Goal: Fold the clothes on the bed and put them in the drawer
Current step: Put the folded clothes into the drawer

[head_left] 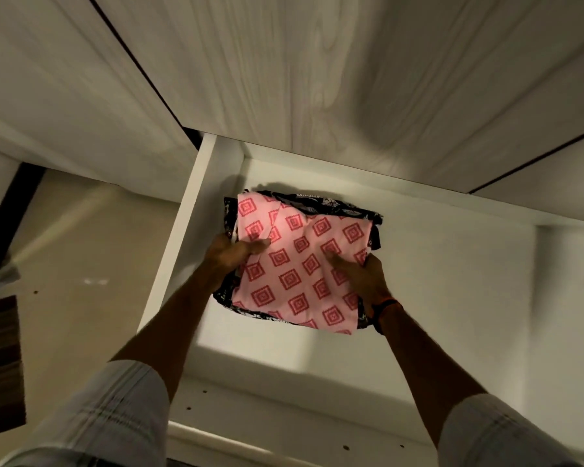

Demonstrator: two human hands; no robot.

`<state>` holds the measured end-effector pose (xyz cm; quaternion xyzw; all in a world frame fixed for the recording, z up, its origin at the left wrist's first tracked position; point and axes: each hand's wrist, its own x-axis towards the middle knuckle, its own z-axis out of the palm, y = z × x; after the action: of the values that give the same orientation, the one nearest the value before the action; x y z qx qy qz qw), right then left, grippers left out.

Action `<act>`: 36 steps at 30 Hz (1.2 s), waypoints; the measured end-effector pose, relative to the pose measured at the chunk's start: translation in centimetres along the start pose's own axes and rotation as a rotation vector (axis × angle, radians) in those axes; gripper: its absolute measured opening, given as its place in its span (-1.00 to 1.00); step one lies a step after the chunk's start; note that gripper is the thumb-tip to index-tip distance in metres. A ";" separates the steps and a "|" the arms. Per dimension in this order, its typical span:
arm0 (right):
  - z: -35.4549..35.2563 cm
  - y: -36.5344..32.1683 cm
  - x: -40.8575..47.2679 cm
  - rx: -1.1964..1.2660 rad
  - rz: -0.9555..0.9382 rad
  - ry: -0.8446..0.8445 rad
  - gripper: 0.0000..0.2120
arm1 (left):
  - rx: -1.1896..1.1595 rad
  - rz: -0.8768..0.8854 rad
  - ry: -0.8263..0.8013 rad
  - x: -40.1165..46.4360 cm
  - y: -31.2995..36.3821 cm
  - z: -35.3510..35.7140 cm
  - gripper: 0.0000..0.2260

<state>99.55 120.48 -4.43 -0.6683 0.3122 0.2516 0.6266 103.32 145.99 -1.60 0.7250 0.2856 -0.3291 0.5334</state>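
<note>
- Both forearms are reaching down into the open white drawer.
- The left hand and right hand are gripping opposite edges of the folded pink cloth with red diamond print, thumbs on top.
- This cloth is lying on a folded black-and-white patterned garment inside the drawer.
- Judged step: placing. Next: releasing and withdrawing both hands.
- No readable writing is showing.

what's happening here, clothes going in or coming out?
Direction can't be told from one picture. A person holds a folded pink cloth with a red diamond print, stacked on a folded black-and-white patterned cloth, inside the open white drawer. The left hand grips the stack's left edge and the right hand its right edge, thumbs on top. Whether the stack rests on the drawer floor is unclear.
</note>
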 end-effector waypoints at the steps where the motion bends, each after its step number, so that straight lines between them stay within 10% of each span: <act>1: 0.1 -0.2 0.3 -0.011 -0.006 -0.001 -0.60 | 0.022 0.002 -0.005 0.5 0.1 -0.4 -0.76; 6: 1.2 -1.0 2.6 -0.277 -0.027 0.193 -0.41 | 0.257 -0.020 0.212 4.5 0.6 -0.6 -0.23; 12: 2.9 0.1 1.2 -0.809 -0.340 0.303 -0.30 | 0.694 0.314 0.394 3.9 -1.5 0.9 -0.41; 17: 3.8 0.3 1.1 -0.928 -0.347 0.071 -0.34 | 0.840 0.457 0.143 4.6 -3.0 1.8 -0.56; 36: -1.0 -1.6 -5.7 -0.878 -0.385 -0.101 -0.38 | 0.726 0.336 0.197 -3.9 -3.5 4.2 -0.63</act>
<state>96.79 120.11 0.90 -0.9023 0.0164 0.2711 0.3347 97.55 142.64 -1.49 0.9307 0.0785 -0.2459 0.2592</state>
